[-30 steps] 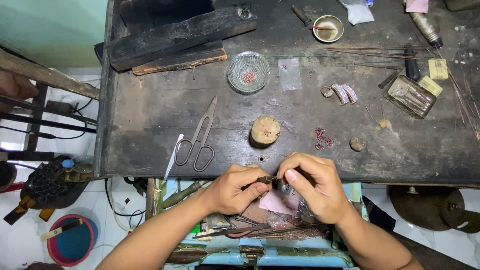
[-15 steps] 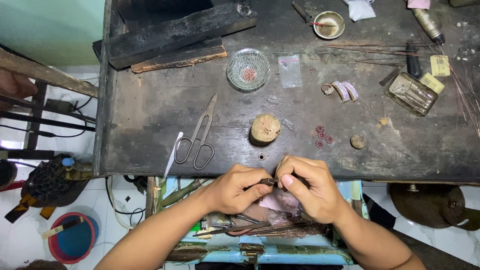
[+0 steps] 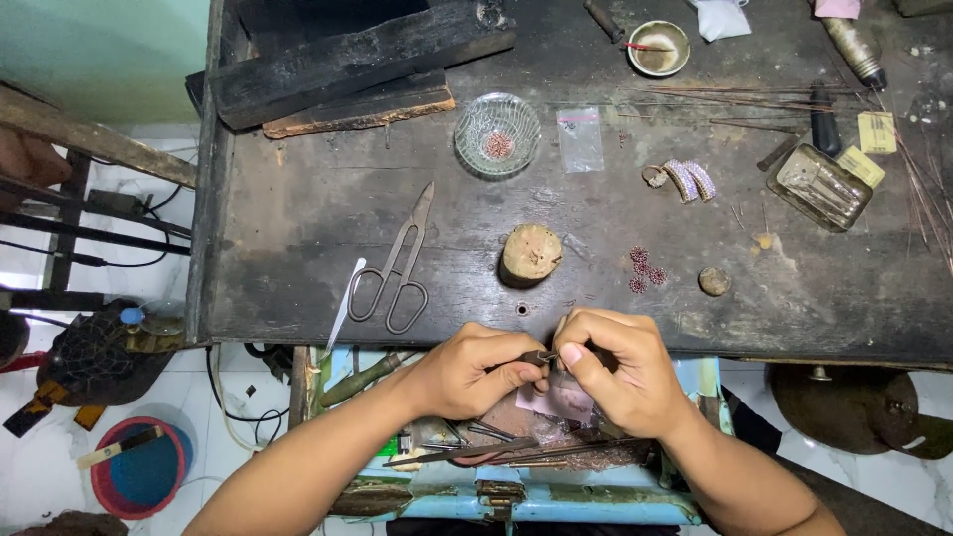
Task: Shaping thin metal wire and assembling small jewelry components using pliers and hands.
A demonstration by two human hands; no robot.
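Both hands meet at the near edge of the dark surface [image 3: 298, 248]. The left hand [image 3: 467, 372] pinches a small tool [image 3: 539, 356]; the right hand [image 3: 615, 369] pinches its tip. Shears [image 3: 395, 263] lie just beyond.

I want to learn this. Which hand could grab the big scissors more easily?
Probably the left hand. The scissors lie on the dark workbench up and to its left, with nothing between. The right hand sits farther off and would have to cross over. Both hands pinch a small tool now.
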